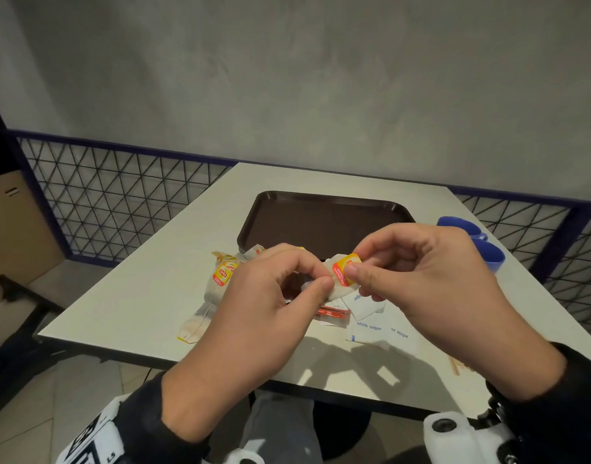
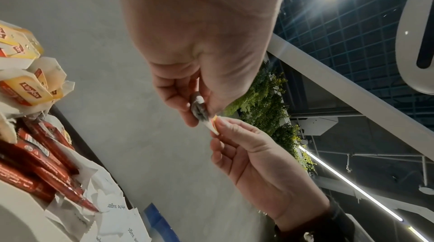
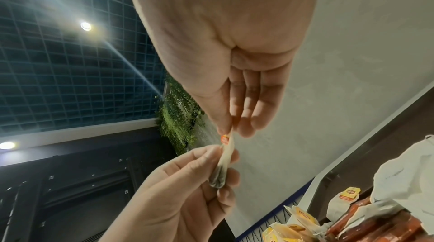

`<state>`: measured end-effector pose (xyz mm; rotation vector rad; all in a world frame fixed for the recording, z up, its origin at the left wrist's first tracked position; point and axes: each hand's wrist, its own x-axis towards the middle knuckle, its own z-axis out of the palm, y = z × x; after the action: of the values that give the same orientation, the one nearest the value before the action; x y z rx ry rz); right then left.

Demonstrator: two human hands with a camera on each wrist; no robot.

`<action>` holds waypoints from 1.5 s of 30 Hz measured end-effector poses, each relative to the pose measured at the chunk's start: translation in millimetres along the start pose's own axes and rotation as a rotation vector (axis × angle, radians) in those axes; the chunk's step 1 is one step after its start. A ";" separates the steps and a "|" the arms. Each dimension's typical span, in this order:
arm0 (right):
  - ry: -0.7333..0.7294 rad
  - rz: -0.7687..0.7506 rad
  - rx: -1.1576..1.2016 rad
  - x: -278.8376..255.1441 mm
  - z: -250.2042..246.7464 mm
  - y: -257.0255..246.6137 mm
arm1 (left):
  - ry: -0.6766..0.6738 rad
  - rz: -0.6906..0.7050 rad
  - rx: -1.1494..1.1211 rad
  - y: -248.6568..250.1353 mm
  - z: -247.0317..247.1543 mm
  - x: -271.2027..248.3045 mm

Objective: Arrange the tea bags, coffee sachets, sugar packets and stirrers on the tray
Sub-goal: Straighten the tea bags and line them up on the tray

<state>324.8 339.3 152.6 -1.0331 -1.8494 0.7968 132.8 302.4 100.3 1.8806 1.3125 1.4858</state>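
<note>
Both hands are raised above the table's near half and share one tea bag (image 1: 338,291). My left hand (image 1: 322,278) pinches the bag's paper pouch (image 2: 199,109) between thumb and forefinger. The bag's yellow and red tag (image 1: 345,270) is pinched by my right hand (image 1: 354,266). Behind the hands lies the dark brown tray (image 1: 321,219). More tea bags (image 1: 223,273) are heaped on the table left of my left hand. Red coffee sachets (image 1: 332,311) and white sugar packets (image 1: 376,326) lie under the hands. Wooden stirrers (image 1: 455,366) show at the near right edge.
Two blue cups (image 1: 485,252) stand at the table's right side, beyond my right hand. A dark wire-mesh fence (image 1: 120,195) runs behind the table on both sides. A cardboard box (image 1: 13,229) sits on the floor at the far left.
</note>
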 end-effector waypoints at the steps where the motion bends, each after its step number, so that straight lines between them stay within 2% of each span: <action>1: 0.006 -0.001 -0.008 0.6 0.5 0.7 | -0.009 0.003 0.006 0.2 0.0 -0.4; 16: 0.018 -0.073 -0.072 0.3 4.8 12.3 | -0.066 0.042 0.012 -1.9 0.6 -0.4; 19: 0.007 -0.105 -0.060 -0.1 5.8 13.1 | -0.079 -0.006 -0.080 -5.2 -0.3 -0.3; 21: -0.021 -0.115 -0.028 1.1 5.4 12.2 | -0.078 -0.065 -0.235 -6.8 -0.2 0.0; 24: -0.114 -0.107 0.027 4.7 6.3 9.3 | -0.057 -0.195 -0.479 -11.0 -3.0 0.6; 27: -0.242 -0.097 0.033 12.2 11.6 10.3 | -0.092 -0.257 -0.517 -17.5 -6.6 -3.5; 32: -0.474 0.051 0.104 31.9 30.4 26.9 | -0.033 -0.387 -0.557 -34.9 -7.3 -19.9; 35: -0.595 0.157 0.133 53.8 41.3 34.4 | 0.098 -0.454 -0.575 -46.9 -10.4 -24.9; 38: -0.450 0.255 0.030 100.0 46.6 44.6 | 0.216 -0.502 -0.591 -60.5 -16.1 -26.5; 41: -0.304 0.334 -0.293 149.4 57.9 67.1 | 0.285 -0.532 -0.665 -71.0 -21.2 -25.4; 45: -0.444 0.488 -0.503 182.7 79.2 99.9 | 0.249 -0.545 -0.674 -75.7 -23.4 -25.8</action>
<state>233.8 536.4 102.7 -1.7896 -2.2748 0.9137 80.2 311.1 36.3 0.8577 1.0999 1.6056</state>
